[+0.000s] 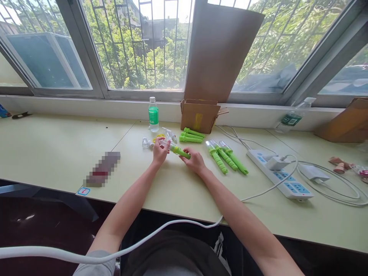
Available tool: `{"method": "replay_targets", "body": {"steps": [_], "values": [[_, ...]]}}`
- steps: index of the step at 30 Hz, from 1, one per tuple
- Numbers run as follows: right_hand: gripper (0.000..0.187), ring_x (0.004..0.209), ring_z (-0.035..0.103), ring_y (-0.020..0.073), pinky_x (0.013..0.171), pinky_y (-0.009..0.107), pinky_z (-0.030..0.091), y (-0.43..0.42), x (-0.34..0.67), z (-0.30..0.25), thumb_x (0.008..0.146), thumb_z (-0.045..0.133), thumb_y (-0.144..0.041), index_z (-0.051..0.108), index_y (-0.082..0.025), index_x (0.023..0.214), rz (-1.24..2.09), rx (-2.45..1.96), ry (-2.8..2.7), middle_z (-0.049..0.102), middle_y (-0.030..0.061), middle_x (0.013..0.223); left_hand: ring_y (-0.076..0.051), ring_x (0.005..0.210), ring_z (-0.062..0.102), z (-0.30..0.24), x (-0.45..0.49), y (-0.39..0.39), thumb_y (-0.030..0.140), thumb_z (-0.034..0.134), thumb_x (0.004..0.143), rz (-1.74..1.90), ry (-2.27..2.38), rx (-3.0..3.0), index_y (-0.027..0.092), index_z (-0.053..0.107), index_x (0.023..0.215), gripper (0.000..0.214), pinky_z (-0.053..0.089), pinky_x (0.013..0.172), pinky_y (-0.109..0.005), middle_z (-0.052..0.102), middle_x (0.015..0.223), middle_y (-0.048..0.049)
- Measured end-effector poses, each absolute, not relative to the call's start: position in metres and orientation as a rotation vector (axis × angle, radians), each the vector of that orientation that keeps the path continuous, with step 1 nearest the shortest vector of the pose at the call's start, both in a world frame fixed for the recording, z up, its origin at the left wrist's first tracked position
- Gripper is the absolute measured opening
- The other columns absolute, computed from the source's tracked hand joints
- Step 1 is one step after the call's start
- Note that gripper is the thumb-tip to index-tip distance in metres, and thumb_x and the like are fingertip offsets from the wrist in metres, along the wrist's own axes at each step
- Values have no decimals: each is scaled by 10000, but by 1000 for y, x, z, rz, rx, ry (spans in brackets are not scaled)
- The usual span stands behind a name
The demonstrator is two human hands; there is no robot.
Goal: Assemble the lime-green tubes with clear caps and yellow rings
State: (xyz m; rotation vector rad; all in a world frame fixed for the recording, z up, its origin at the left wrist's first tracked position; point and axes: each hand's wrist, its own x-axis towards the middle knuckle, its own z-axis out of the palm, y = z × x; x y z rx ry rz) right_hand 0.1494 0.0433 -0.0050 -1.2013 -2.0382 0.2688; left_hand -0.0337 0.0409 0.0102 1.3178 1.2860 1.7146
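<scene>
Between my two hands is a green stick with a ribbed handle and a clear tube end (176, 149). My left hand (161, 152) is closed round its clear end. My right hand (194, 160) grips the green handle end. Just beyond my left hand lie small clear plastic parts (171, 134) and a yellow piece (158, 138), partly hidden by my fingers. Several green handles (191, 138) without clear tubes lie behind the stick. To the right of my right hand, three green sticks with clear tubes (224, 156) lie side by side.
A water bottle (153, 115) and a cardboard box (199, 116) stand at the back by the window. On the right lie a white power strip (280, 176) with cables and a charger (313, 172). A white cable (172, 222) crosses in front of my body.
</scene>
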Motion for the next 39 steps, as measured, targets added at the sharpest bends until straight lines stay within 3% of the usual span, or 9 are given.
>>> {"method": "replay_targets", "body": {"steps": [5, 9, 17, 23, 27, 31, 36, 39], "values": [[266, 799, 627, 203, 676, 283, 438, 42, 150, -4, 804, 567, -397, 620, -238, 1012, 270, -1153, -2080, 687, 50, 935, -105, 563, 595, 11, -34, 41, 512, 644, 723, 1723, 1275, 1296, 180, 476, 1038, 488, 552, 455, -241, 571, 765, -6], [378, 717, 607, 188, 640, 278, 436, 43, 150, -4, 732, 641, -405, 576, -213, 1051, 310, -1167, -2055, 670, 49, 887, -102, 553, 587, 12, -34, 40, 510, 644, 723, 1715, 1277, 1281, 179, 482, 1034, 482, 554, 458, -246, 564, 759, -5], [200, 692, 588, 182, 619, 265, 395, 41, 150, -2, 814, 534, -378, 610, -217, 904, 281, -1200, -2120, 667, 46, 815, -96, 543, 582, 14, -33, 38, 515, 636, 730, 1713, 1275, 1291, 180, 479, 1039, 482, 560, 468, -253, 564, 764, -4], [389, 626, 563, 163, 588, 261, 402, 42, 151, -3, 732, 621, -423, 547, -198, 1041, 332, -1207, -2060, 648, 42, 824, -90, 535, 575, 14, -32, 38, 523, 634, 727, 1711, 1277, 1296, 185, 482, 1042, 486, 557, 461, -247, 563, 764, 0], [233, 658, 572, 171, 588, 256, 392, 42, 151, -2, 775, 575, -395, 579, -205, 909, 296, -1202, -2101, 656, 43, 813, -84, 516, 565, 13, -31, 38, 523, 636, 725, 1716, 1284, 1291, 180, 486, 1041, 490, 552, 455, -243, 565, 752, 0], [214, 698, 597, 181, 614, 259, 396, 41, 152, 0, 848, 486, -361, 620, -217, 931, 302, -1230, -2147, 678, 47, 824, -88, 522, 571, 14, -30, 38, 526, 639, 722, 1721, 1267, 1290, 178, 485, 1031, 490, 547, 453, -237, 571, 745, 0], [389, 675, 591, 173, 617, 262, 417, 41, 151, -1, 746, 616, -421, 568, -195, 1059, 340, -1198, -2090, 663, 51, 841, -104, 568, 590, 13, -30, 38, 526, 635, 726, 1717, 1264, 1311, 182, 485, 1030, 483, 545, 452, -230, 572, 752, -5], [314, 631, 567, 158, 586, 255, 404, 42, 151, -2, 735, 619, -398, 564, -196, 968, 350, -1176, -2078, 653, 37, 816, -103, 577, 592, 12, -30, 38, 528, 629, 730, 1720, 1275, 1318, 185, 488, 1030, 476, 545, 455, -228, 568, 760, -5]]}}
